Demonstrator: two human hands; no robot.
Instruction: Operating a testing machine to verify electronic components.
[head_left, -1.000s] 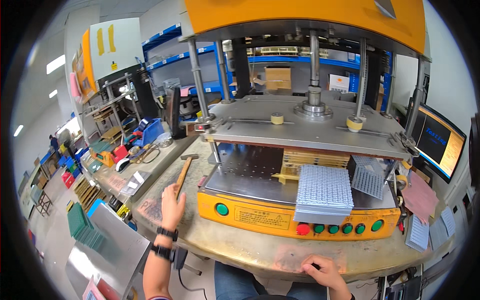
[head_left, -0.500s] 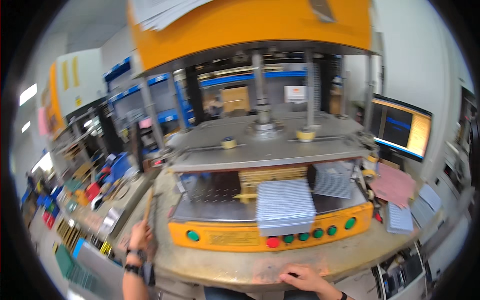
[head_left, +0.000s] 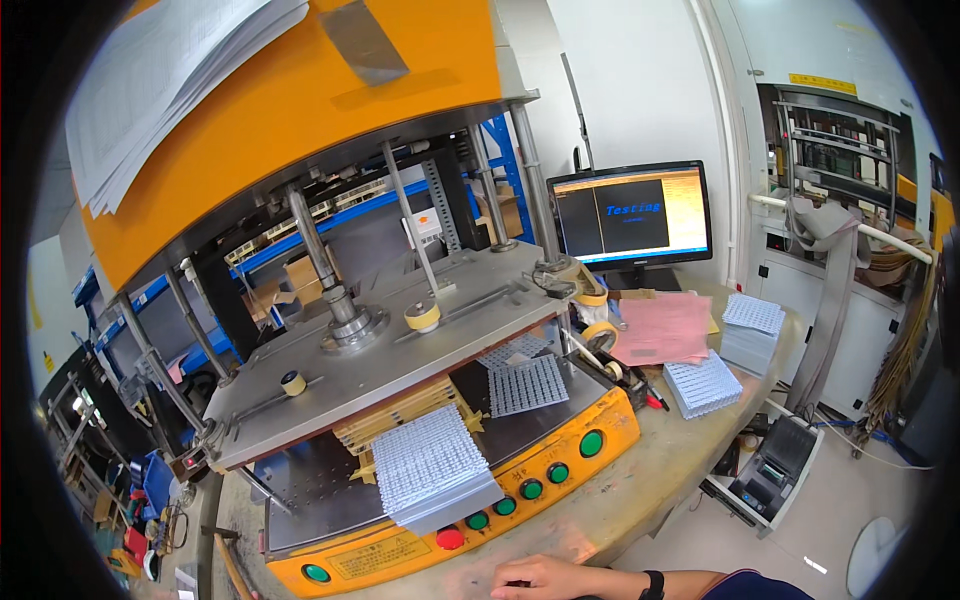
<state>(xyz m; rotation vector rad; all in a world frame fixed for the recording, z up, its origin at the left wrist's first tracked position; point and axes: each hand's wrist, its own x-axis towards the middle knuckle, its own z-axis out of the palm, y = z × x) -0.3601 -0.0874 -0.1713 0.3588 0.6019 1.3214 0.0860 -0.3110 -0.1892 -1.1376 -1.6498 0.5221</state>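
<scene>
My right hand [head_left: 540,578] lies low in the view at the front edge of the worktable [head_left: 640,500], its fingers curled with a dark gap under the thumb. What they close on, if anything, is hidden. My left hand is out of view; a thin wooden stick [head_left: 232,568] shows at the lower left. Beyond my right hand, a stack of pale grey perforated sheets [head_left: 432,462] rests on the front of a press [head_left: 350,572], over its row of buttons. One similar sheet [head_left: 528,386] lies flat on the dark press bed, to the right of a yellow fixture [head_left: 400,412].
The press's metal plate [head_left: 270,360] hangs on upright rods above the bed. Right of it are tape rolls [head_left: 598,335], pink sheets [head_left: 660,328], two more stacks of perforated pieces [head_left: 703,385] and a monitor [head_left: 632,215]. A printer-like black device [head_left: 780,465] sits lower right.
My view has swung right and tilted, so the press sits further left. My left hand, earlier on the wooden stick, has left the view. My right hand stays by the table edge.
</scene>
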